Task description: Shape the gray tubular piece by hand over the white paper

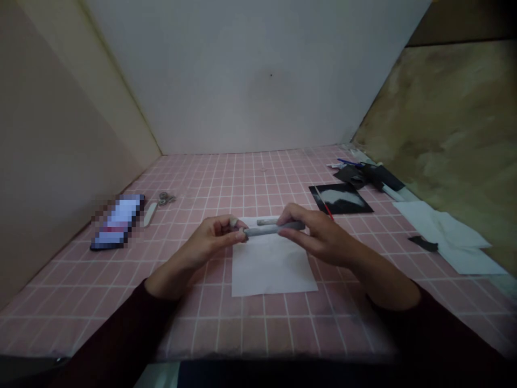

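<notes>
A slim grey stick, perhaps a paper roll [262, 230], is held level above a white paper sheet [272, 272]. My left hand [214, 234] pinches its left end between thumb and fingers. Around its right part my right hand [319, 231] is closed, thumb below and fingers above. Just behind it shows a second, shorter-looking grey stick [266, 221], its right end hidden by my right fingers. I cannot tell whether that one is held or lies on the sheet.
On the pink tiled-pattern table lie a phone [119, 221], a pale flat strip [150, 214] and scissors [165, 199] at left. At right are a black sheet with white smears [343, 197], a red thin stick [328, 210], dark scraps [351, 175] and white papers [448, 229].
</notes>
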Demonstrator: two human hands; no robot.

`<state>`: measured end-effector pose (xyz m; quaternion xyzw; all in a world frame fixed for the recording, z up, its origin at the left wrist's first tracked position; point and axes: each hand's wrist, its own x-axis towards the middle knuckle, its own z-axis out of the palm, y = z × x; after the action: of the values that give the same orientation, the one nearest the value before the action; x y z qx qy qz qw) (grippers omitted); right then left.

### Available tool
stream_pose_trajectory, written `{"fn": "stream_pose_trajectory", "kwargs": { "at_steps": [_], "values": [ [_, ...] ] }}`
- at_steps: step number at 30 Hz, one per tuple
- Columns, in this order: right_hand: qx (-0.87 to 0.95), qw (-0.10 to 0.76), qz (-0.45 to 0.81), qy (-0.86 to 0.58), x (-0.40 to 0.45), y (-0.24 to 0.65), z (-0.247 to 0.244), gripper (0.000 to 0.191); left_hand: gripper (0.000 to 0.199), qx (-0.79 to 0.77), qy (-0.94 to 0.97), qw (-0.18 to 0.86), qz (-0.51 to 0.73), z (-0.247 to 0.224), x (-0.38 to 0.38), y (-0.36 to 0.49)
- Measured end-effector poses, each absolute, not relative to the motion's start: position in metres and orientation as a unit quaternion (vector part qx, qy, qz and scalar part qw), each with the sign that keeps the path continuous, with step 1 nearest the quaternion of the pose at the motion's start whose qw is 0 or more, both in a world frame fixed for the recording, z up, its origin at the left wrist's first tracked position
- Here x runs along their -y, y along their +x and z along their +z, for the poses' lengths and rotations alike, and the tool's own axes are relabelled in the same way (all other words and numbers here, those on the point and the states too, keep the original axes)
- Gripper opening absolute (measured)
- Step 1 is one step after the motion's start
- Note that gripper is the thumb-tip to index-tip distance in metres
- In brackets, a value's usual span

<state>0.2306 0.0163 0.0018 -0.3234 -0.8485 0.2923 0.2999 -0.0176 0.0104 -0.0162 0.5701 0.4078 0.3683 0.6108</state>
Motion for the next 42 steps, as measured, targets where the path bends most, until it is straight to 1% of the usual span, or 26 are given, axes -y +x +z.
{"fn": "stream_pose_trajectory", "kwargs": {
  "at_steps": [2, 5, 7, 10, 12, 15, 17, 20, 22, 25, 27, 31, 34, 37, 39, 42],
  "values": [
    [0.851, 0.302, 0.293, -0.315, -0.015, 0.23, 0.001, 0.006, 0.023, -0.397, 0.557, 0.636, 0.357, -0.016, -0.011, -0.018],
    [0.871, 0.272, 0.295, -0.284, -0.014, 0.228, 0.0, 0.004, 0.028, -0.383, 0.53, 0.686, 0.319, -0.016, -0.011, -0.017],
    [0.87, 0.264, 0.298, -0.291, -0.015, 0.23, 0.001, 0.004, 0.028, -0.388, 0.534, 0.677, 0.325, -0.016, -0.011, -0.018],
    [0.854, 0.278, 0.304, -0.318, -0.017, 0.233, 0.003, 0.007, 0.024, -0.394, 0.55, 0.646, 0.352, -0.015, -0.011, -0.019],
    [0.85, 0.281, 0.31, -0.321, -0.016, 0.23, 0.002, 0.008, 0.024, -0.395, 0.542, 0.654, 0.349, -0.016, -0.01, -0.018],
    [0.857, 0.26, 0.326, -0.303, -0.014, 0.226, 0.001, 0.009, 0.027, -0.39, 0.527, 0.683, 0.321, -0.017, -0.009, -0.016],
    [0.856, 0.255, 0.332, -0.304, -0.016, 0.228, 0.003, 0.01, 0.026, -0.391, 0.541, 0.673, 0.319, -0.016, -0.01, -0.017],
    [0.838, 0.278, 0.335, -0.329, -0.018, 0.232, 0.005, 0.011, 0.024, -0.402, 0.566, 0.631, 0.346, -0.014, -0.012, -0.019],
    [0.834, 0.283, 0.339, -0.331, -0.017, 0.23, 0.004, 0.011, 0.024, -0.405, 0.563, 0.632, 0.346, -0.014, -0.011, -0.018],
    [0.839, 0.264, 0.356, -0.315, -0.016, 0.227, 0.003, 0.011, 0.026, -0.406, 0.567, 0.639, 0.323, -0.014, -0.008, -0.015],
    [0.834, 0.256, 0.368, -0.321, -0.017, 0.23, 0.005, 0.012, 0.026, -0.415, 0.594, 0.605, 0.332, -0.014, -0.008, -0.014],
    [0.8, 0.284, 0.386, -0.362, -0.02, 0.234, 0.007, 0.013, 0.02, -0.444, 0.659, 0.482, 0.369, -0.013, -0.01, -0.015],
    [0.781, 0.282, 0.432, -0.352, -0.019, 0.229, 0.003, 0.014, 0.017, -0.434, 0.727, 0.41, 0.339, -0.014, -0.009, -0.015],
    [0.764, 0.275, 0.479, -0.333, -0.023, 0.228, -0.002, 0.021, 0.017, -0.417, 0.795, 0.302, 0.32, -0.014, -0.007, -0.014],
    [0.746, 0.284, 0.504, -0.331, -0.027, 0.231, -0.004, 0.028, 0.017, -0.418, 0.808, 0.239, 0.339, -0.014, -0.006, -0.015],
    [0.711, 0.278, 0.552, -0.336, -0.03, 0.229, -0.007, 0.034, 0.016, -0.403, 0.822, 0.198, 0.351, -0.015, -0.006, -0.014]
  ]
}}
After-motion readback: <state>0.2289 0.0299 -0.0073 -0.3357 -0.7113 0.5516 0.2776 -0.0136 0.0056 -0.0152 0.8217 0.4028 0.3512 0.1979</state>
